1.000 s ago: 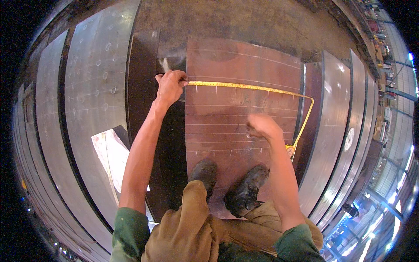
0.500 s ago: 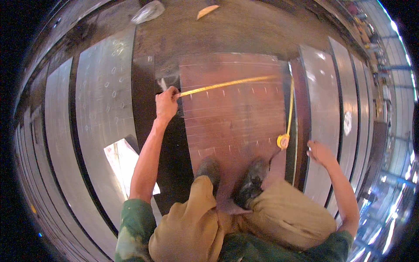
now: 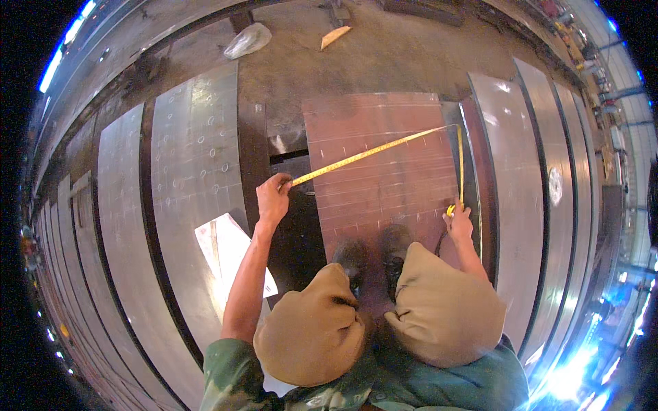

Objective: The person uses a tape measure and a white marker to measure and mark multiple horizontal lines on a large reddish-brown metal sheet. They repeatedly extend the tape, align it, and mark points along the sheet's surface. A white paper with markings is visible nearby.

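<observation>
I'm squatting on a reddish-brown steel plate [image 3: 384, 171] on the floor, both knees up near me, dark shoes [image 3: 373, 257] planted on its near part. My left hand [image 3: 274, 195] is closed on the end of a yellow tape measure [image 3: 370, 154], pinching it at the plate's left edge. The tape runs from there up and to the right across the plate to its far right corner, bends, then comes back down the right edge to my right hand [image 3: 458, 220]. That hand is closed around the tape's case at the plate's near right side; the case itself is mostly hidden, only a bit of yellow shows. The hands are well apart, one on each side of the plate.

The plate has pale scribed lines across it and short chalk ticks. Left of it is a dark gap, then long grey steel sheets [image 3: 195, 157] with chalk circles on them. A white paper [image 3: 226, 250] lies on the grey sheets just left of my left forearm. More grey sheets [image 3: 528, 178] lie to the right. Far away on the dirty floor: a crumpled plastic bag [image 3: 248, 40] and a small wood scrap [image 3: 334, 36].
</observation>
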`<state>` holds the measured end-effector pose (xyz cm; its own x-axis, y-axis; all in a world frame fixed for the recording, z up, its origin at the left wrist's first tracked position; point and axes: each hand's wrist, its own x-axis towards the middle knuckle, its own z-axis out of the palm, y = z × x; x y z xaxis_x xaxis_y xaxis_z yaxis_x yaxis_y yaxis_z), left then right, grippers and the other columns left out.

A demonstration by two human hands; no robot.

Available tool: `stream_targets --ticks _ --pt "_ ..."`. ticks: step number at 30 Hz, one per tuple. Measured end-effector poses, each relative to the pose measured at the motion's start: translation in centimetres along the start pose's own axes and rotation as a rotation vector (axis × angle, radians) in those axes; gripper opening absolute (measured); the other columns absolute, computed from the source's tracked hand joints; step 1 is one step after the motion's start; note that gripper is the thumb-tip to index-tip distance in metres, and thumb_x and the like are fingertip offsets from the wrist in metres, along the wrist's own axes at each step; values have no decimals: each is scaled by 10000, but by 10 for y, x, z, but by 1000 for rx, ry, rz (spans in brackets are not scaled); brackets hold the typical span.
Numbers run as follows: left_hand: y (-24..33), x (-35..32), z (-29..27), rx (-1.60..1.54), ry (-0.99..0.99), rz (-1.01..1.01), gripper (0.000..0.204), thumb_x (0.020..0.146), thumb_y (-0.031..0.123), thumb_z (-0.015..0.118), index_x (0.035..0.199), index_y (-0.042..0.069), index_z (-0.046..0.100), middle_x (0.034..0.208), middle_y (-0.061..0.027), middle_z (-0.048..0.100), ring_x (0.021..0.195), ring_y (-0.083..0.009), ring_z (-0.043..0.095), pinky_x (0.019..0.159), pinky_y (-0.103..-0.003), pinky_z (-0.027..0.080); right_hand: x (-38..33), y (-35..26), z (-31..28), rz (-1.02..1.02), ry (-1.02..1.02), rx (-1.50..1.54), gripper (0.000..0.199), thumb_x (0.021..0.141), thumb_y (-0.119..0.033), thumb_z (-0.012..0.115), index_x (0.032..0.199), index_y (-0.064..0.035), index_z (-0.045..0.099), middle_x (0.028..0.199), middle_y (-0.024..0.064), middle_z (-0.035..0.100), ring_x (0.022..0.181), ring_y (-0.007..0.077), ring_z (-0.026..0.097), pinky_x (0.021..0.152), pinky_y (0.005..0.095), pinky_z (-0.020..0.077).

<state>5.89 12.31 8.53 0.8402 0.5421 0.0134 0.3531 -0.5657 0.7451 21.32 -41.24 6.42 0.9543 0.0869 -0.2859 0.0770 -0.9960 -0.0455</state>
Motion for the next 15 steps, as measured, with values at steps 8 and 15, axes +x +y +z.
stream_targets --ticks 8,15 --pt "-13 15 -18 82 61 44 83 880 122 704 923 59 737 899 -123 727 871 -353 699 802 -457 501 11 18 -14 -254 208 51 535 951 -337 707 1416 -174 498 1201 245 530 934 441 662 766 506 555" --pt "28 25 4 295 61 -39 119 854 187 656 878 114 746 882 -132 727 871 -352 708 733 -510 533 6 41 -23 -347 -79 372 600 1007 -423 598 1506 -124 452 1544 239 419 1327 463 493 1090 493 429"
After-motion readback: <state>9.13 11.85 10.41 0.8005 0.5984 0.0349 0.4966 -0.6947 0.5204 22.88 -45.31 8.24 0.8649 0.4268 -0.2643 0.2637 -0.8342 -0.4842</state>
